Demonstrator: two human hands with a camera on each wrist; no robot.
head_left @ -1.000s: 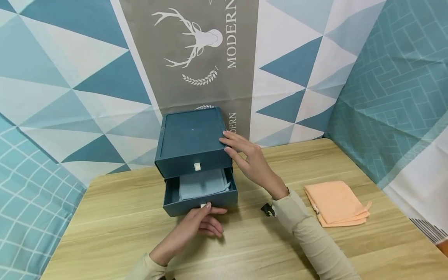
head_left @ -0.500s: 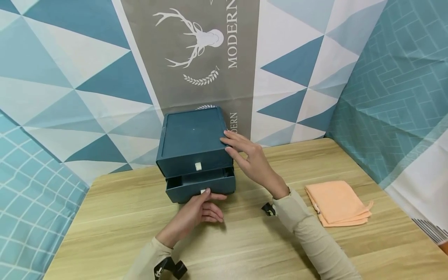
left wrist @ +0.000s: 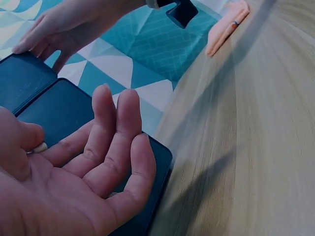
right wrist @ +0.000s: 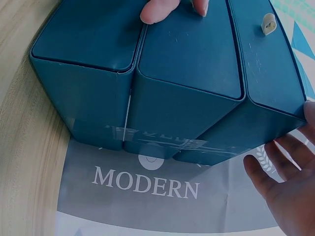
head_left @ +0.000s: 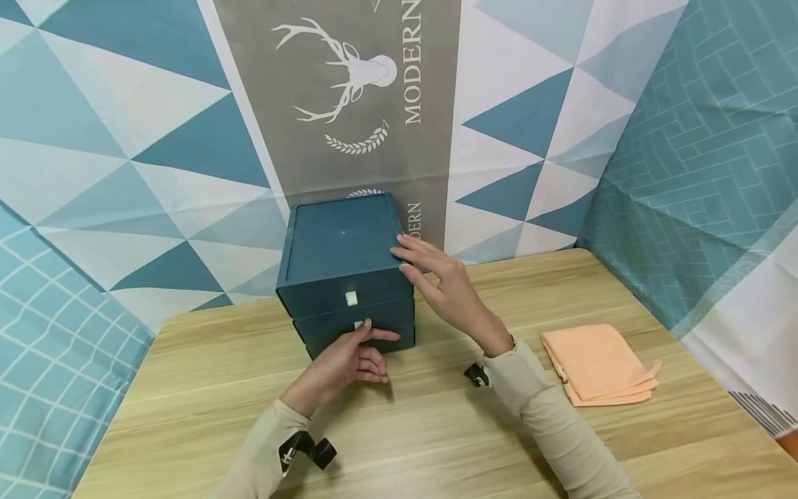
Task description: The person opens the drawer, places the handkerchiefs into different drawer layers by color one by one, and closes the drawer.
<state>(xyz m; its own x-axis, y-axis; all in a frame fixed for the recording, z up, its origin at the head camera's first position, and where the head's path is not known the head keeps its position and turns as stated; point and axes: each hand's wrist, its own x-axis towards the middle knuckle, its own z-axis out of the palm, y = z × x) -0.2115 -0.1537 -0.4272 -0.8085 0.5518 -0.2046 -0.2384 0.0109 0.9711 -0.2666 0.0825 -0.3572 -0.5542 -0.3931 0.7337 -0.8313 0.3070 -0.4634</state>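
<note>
A dark blue drawer box [head_left: 339, 239] with three stacked drawers stands against the backdrop, all drawers flush. My left hand [head_left: 343, 360] is at the middle drawer [head_left: 324, 329], its thumb by the small white pull tab [left wrist: 40, 147] and its index finger stretched along the front. The other left fingers are loosely bent and hold nothing, as the left wrist view shows. On the box's upper right edge rest the fingers of my right hand [head_left: 445, 284], fairly straight. The top drawer's white tab [head_left: 352, 298] is visible between the hands.
A folded orange cloth [head_left: 598, 364] lies on the wooden table [head_left: 436, 443] to the right. Behind the box hangs a patterned backdrop [head_left: 511, 118] with triangles and a deer print. Black camera mounts [head_left: 305, 450] sit on both wrists.
The middle drawer, earlier pulled out with pale blue-grey folded cloth inside, has slid back into the box. My left hand moved forward with it; the right hand stayed on the box.
</note>
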